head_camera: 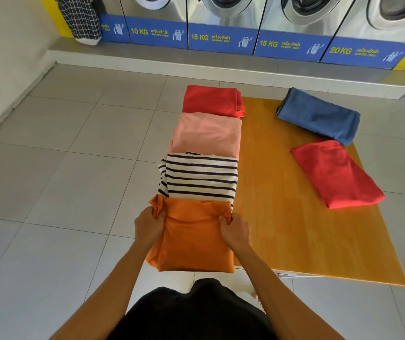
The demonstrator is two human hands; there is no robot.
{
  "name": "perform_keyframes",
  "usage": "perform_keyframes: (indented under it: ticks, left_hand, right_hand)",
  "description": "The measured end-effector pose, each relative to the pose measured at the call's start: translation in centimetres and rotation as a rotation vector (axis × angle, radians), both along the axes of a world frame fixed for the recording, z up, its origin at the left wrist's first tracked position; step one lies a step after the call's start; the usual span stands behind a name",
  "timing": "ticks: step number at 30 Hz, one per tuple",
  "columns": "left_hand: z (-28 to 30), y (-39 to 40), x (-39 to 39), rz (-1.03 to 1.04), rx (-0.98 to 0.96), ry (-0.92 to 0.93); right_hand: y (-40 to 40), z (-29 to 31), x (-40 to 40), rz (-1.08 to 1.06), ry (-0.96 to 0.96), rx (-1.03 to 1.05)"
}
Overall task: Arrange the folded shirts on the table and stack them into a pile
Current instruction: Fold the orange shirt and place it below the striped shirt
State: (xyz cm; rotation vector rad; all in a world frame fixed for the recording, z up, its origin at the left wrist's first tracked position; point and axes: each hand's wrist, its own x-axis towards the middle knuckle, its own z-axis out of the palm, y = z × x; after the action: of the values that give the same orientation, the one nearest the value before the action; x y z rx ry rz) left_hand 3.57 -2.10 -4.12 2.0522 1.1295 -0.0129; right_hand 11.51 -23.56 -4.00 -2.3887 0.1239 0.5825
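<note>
Orange shirt point(193, 238) sat at 6 o'clock on the table point(294, 217), butted against the striped shirt point(200, 176) at its 12. Left hand point(148, 228) and right hand point(234, 231) each pinched a far corner, fingers clenched in cloth. Light, limp knit, likely to sag and unfold mid-lift, so scooping under both side edges looked safer.

You are looking at an orange shirt point(194, 241) lying nearest you on the wood-yellow desk point(294, 229); beyond it are showing a navy-and-white striped shirt point(201, 176), a pink shirt point(207, 133), then a red shirt point(211, 100).
</note>
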Motion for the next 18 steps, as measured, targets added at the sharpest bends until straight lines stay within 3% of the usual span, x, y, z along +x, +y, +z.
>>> perform_keyframes:
  ticks: [5,14,18]
  left_hand:
    - [-0.2,0.3,0.2,-0.037,0.082,-0.001]
    - [0.6,-1.1,-0.1,-0.007,0.026,-0.071]
    - [1.0,-1.2,0.2,0.002,0.033,-0.014]
  right_hand:
    - [-0.5,-0.3,0.3,0.047,-0.044,-0.189]
    - [-0.9,-0.3,0.3,0.075,-0.088,-0.193]
    - [-0.8,-0.3,0.2,0.09,-0.107,-0.189]
